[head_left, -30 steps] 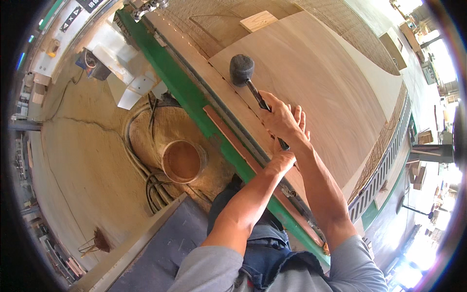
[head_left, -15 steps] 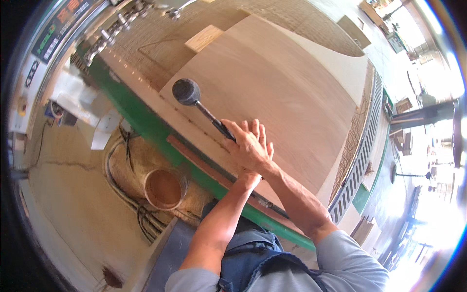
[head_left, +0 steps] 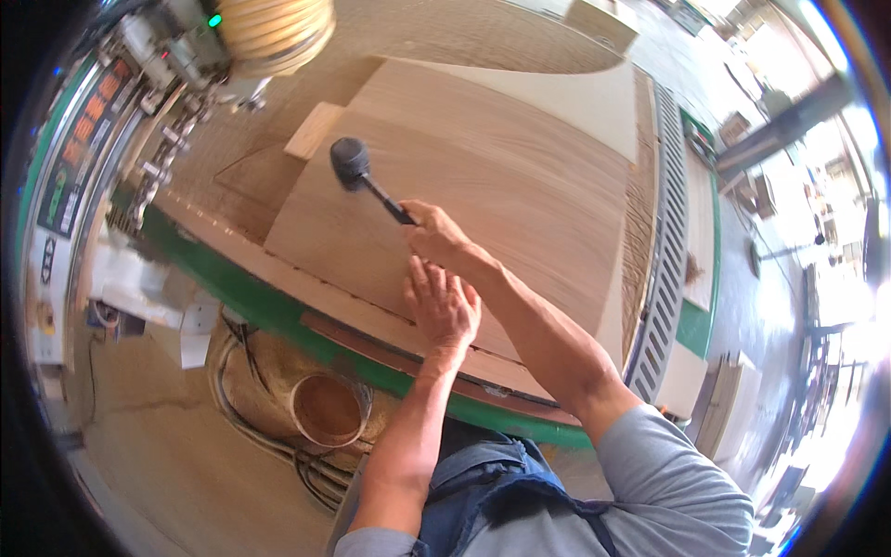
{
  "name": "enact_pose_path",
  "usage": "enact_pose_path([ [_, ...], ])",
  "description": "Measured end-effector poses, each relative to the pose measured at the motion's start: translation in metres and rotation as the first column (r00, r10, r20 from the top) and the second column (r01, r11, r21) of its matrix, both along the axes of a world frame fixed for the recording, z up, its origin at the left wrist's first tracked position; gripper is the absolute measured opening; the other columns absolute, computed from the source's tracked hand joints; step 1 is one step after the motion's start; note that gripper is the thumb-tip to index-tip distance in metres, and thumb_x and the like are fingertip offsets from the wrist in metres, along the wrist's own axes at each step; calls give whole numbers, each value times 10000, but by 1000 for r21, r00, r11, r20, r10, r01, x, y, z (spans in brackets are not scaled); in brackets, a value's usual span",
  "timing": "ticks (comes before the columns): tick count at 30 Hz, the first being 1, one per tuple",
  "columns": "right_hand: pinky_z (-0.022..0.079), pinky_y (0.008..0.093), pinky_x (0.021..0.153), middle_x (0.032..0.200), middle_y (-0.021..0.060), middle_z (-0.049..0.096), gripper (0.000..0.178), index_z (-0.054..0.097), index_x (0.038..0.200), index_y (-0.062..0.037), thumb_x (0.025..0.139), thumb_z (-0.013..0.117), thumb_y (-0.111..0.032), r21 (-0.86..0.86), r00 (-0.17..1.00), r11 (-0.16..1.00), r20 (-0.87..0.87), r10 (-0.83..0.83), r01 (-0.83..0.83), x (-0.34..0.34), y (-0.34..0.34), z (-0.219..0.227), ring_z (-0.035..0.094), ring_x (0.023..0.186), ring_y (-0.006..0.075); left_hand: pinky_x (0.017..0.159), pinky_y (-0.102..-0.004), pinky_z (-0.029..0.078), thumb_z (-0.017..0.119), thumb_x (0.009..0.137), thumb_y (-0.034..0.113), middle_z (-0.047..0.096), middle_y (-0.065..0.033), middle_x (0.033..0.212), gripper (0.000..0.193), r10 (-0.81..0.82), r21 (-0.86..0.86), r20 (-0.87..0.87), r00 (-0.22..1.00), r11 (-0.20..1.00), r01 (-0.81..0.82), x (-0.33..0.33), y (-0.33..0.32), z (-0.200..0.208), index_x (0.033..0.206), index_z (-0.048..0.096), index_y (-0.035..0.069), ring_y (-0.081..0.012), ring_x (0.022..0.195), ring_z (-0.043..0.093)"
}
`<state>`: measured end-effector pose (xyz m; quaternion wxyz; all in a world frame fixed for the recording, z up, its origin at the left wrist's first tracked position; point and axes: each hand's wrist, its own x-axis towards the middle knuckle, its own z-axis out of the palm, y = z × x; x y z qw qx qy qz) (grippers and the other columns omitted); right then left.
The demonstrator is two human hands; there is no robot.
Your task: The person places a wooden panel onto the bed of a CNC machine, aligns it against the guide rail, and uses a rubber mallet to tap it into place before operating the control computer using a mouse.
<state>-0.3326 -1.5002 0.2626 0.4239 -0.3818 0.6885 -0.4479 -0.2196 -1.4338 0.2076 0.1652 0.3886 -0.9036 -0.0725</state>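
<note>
A rubber mallet (head_left: 353, 165) with a round black head and a dark handle is held in my right hand (head_left: 434, 237). The fingers wrap round the handle, and the head is over a wooden panel (head_left: 501, 176). My left hand (head_left: 444, 306) lies flat by the panel's near edge, its fingers stretched out, just below my right hand. The panel has brown wood grain and rests on the bed of a green-sided machine (head_left: 251, 302). Whether the mallet head touches the wood I cannot tell.
A small wood block (head_left: 314, 130) sits against the panel's far left side. A ribbed yellowish hose (head_left: 276, 32) hangs at the upper left. Below the machine's edge are a round container (head_left: 329, 408) and dark cables (head_left: 316, 478). A slotted grey strip (head_left: 661, 251) borders the right side.
My hands have come apart: the right, with the mallet, has moved up and left, while the left now lies nearer to me. The view has shifted, bringing the hose in.
</note>
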Motion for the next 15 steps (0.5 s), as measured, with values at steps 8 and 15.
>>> enact_pose_path([
  [8,399,224,546,787,-6,547,514,468,1428,-64,932,596,-114,54,838,957,471,-276,285,41,255,47,499,664,64,1076,-581,331,558,944,349,377,-122,1507,563,8,-139,10,1000,990,-7,-5,10,-3,1419,467,62,-389,1410,316],
  [15,335,197,500,746,-32,515,587,438,1463,-100,901,604,-75,193,599,662,301,-742,724,89,481,73,437,609,41,1132,-516,271,488,986,385,347,-95,1560,581,9,-160,122,992,987,10,-5,15,-12,1460,423,57,-354,1442,286],
])
